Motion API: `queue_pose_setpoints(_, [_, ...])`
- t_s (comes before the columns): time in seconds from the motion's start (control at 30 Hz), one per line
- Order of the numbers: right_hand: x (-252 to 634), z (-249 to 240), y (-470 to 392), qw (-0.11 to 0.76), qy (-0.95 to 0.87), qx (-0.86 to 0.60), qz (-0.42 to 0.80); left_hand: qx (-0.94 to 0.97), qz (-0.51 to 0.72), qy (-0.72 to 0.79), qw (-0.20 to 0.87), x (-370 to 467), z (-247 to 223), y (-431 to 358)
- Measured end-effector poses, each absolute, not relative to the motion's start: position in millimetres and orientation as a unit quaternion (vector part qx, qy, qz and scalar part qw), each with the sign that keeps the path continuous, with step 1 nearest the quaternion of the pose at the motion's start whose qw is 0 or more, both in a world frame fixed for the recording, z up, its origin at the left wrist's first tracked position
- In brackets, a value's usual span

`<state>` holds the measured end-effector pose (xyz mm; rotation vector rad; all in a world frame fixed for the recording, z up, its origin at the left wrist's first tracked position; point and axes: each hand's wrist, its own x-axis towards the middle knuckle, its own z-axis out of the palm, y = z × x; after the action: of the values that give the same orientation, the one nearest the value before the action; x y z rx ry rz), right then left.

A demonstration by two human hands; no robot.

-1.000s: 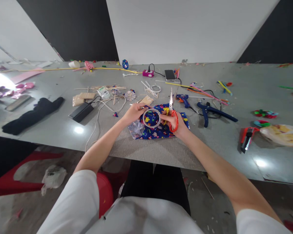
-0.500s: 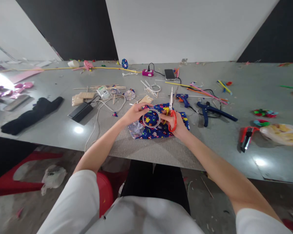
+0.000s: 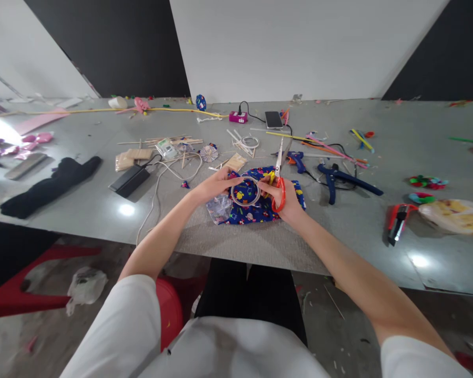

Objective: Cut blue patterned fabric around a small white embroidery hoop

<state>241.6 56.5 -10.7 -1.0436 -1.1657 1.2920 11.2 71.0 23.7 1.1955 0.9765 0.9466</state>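
A pale round hoop [image 3: 232, 198] lies over dark blue printed cloth [image 3: 244, 216], with the cloth's pattern showing through it. My left hand [image 3: 217, 185] pinches the hoop's left side, thumb along its top edge. In my right hand [image 3: 287, 202] are scissors [image 3: 279, 163] with an orange-red and yellow handle, their blades together and pointing away from me. The fingertips of that hand also touch the hoop's right side. A clear plastic bag [image 3: 219, 209] sits at the cloth's left end. What my fingers press beneath the hoop is hidden.
Beyond the cloth are a blue glue gun [image 3: 297, 161], dark blue pliers-like tool [image 3: 333, 181], phone [image 3: 274, 120] and purple box [image 3: 238, 117]. To the left lie a black adapter [image 3: 129, 181] and wooden sticks [image 3: 173, 140]. A box cutter [image 3: 397, 224] rests at right.
The scissor blades, spread apart before, have come together. The hoop has shifted very slightly to the right, with both hands staying on it.
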Motion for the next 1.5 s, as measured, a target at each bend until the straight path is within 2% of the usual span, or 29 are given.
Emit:
queue_pose_setpoints(0.17, [242, -13, 56, 0.504, -0.518, -0.443, 0.53, 0.555, 0.364, 0.424, 0.617, 9, 28, 69])
queue_pose_setpoints(0.6, [242, -15, 56, 0.516, -0.537, -0.445, 0.497, 0.645, 0.289, 0.435, 0.558, 11, 27, 70])
queue_pose_setpoints(1.3, [241, -5, 50, 0.538, -0.593, -0.461, 0.382, 0.691, 0.286, 0.366, 0.554, 14, 19, 73])
queue_pose_setpoints(1.5, [242, -12, 52, 0.545, -0.588, -0.449, 0.395, 0.576, 0.333, 0.446, 0.599, 17, 5, 76])
